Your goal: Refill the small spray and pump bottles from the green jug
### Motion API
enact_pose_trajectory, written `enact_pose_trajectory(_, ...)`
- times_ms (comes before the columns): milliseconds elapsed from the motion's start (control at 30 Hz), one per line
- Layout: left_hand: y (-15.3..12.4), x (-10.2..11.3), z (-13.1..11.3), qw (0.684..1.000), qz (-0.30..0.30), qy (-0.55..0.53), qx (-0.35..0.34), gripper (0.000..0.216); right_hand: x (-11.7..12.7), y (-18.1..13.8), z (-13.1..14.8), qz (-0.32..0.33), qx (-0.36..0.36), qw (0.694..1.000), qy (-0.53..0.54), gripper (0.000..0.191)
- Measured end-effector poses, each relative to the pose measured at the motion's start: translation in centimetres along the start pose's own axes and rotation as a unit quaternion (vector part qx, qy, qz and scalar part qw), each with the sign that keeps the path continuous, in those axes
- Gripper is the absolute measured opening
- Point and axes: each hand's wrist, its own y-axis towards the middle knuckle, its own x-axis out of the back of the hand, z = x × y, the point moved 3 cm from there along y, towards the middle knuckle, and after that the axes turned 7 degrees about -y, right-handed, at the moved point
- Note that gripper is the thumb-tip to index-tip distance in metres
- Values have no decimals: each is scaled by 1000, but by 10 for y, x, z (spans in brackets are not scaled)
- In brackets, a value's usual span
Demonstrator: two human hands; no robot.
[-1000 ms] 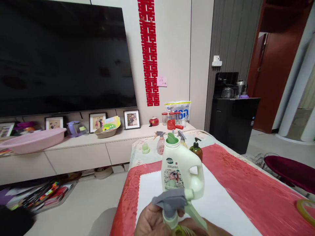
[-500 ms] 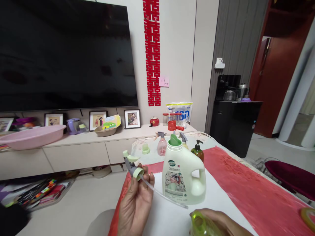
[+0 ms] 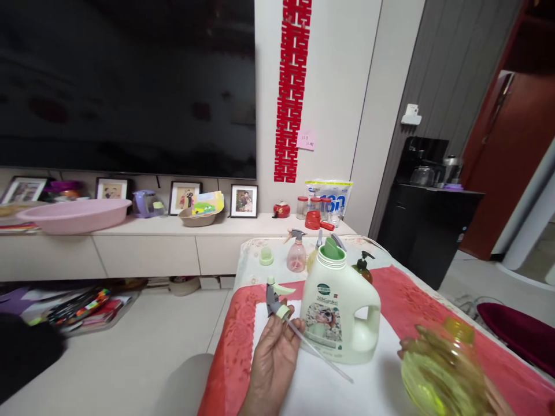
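Observation:
My left hand (image 3: pixel 277 349) is closed round the collar of a grey and pale green spray trigger head (image 3: pixel 276 300). Its clear dip tube slants down to the right, across the front of a pale green detergent jug (image 3: pixel 318 306). The jug stands upright, uncapped, with a green spout in its neck. Off to the right, my right hand (image 3: pixel 437 352) grips a see-through yellow-green bottle (image 3: pixel 442 375) with an open neck. Motion smears this bottle, and the fingers show partly through it.
Behind the jug stand a pink spray bottle (image 3: pixel 296 257), a pale green cap (image 3: pixel 266 256) and an amber pump bottle (image 3: pixel 363 266). A white sheet (image 3: pixel 342 393) lies on the red tablecloth (image 3: pixel 240 329). A maroon stool (image 3: pixel 515 329) is at the right.
My right hand has lifted the yellow-green bottle up and to the right. The view has shifted, and my left hand still holds the trigger head, now closer to the jug.

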Motion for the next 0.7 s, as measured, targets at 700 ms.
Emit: enact_pose_trajectory(700,-1,4,9,997,13,-40,65,23,-88,62,216,-89,113,831,-537,94)
